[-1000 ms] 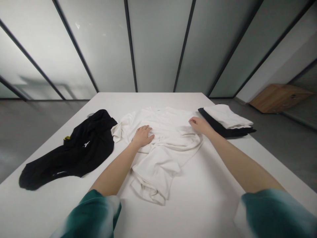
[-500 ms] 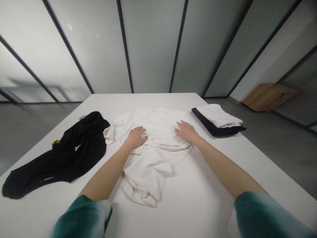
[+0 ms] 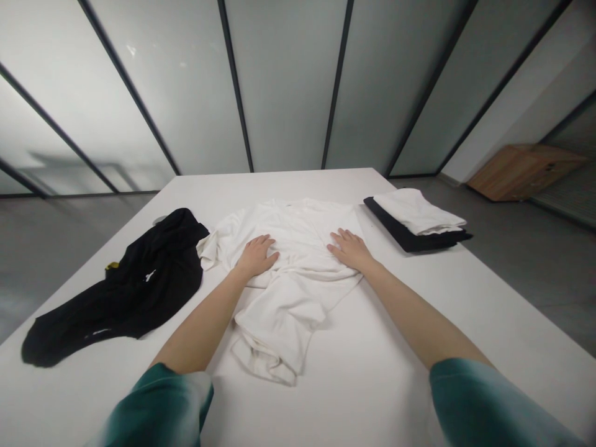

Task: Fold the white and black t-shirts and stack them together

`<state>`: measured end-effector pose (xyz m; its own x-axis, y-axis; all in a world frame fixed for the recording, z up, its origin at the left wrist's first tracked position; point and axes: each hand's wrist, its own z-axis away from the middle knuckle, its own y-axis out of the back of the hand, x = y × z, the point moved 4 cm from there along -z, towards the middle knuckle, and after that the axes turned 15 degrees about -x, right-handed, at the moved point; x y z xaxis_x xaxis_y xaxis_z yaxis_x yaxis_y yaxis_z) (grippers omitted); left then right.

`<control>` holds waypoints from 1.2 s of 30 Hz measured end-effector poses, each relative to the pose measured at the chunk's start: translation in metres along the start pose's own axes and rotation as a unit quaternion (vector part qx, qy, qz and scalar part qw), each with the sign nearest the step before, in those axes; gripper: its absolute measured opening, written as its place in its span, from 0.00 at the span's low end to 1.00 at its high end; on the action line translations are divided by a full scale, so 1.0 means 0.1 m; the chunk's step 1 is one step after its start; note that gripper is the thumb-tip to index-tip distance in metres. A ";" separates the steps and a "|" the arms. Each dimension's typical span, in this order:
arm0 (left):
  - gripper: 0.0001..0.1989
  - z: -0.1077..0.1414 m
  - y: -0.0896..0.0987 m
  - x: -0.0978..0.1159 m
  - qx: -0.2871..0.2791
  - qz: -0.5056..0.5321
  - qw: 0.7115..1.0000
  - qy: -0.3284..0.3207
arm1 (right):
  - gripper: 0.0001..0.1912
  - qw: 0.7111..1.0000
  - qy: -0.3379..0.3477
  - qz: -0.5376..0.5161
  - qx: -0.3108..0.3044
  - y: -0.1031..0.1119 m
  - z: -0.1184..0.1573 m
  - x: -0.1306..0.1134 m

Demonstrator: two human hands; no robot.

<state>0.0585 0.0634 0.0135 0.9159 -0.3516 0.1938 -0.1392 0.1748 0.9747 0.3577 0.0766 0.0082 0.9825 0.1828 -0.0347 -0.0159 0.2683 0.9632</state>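
Head view: left hand and right hand spread open on a white T-shirt, fingers apart, nothing pinched or clenched, so grip released on both sides. T-shirt laid near the middle of the table, its bunched hem doubled toward 6 o'clock. Black trousers heaped at 9 o'clock; folded white garment stacked on folded black garment at 2 o'clock. Step judged as smoothing by palms; bunched hem seemingly needing spreading out.
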 end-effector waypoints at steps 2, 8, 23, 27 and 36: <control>0.25 0.00 0.00 -0.01 0.004 0.001 1.000 -0.001 | 0.32 1.000 0.003 0.000 -0.002 0.00 0.00 -0.01; 0.23 0.00 0.01 -0.01 0.040 0.037 0.999 -0.005 | 0.32 1.000 0.005 -0.001 0.003 0.01 0.02 -0.01; 0.12 0.70 0.84 -1.65 0.038 0.110 0.914 0.389 | 0.32 1.000 0.011 -0.002 0.004 -0.02 -0.01 0.02; 0.04 0.74 0.80 -1.69 -0.012 0.153 0.930 0.334 | 0.32 1.000 0.017 0.000 0.013 -0.04 -0.04 0.04; 0.13 0.89 1.06 -1.67 0.332 0.366 0.801 0.339 | 0.33 1.000 0.015 -0.004 0.010 -0.04 -0.02 0.04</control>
<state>-0.1425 0.0591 0.0940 0.4606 0.2419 0.8540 -0.6948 -0.5005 0.5165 0.3612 0.0783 0.0035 0.9768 0.2082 -0.0508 -0.0034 0.2520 0.9677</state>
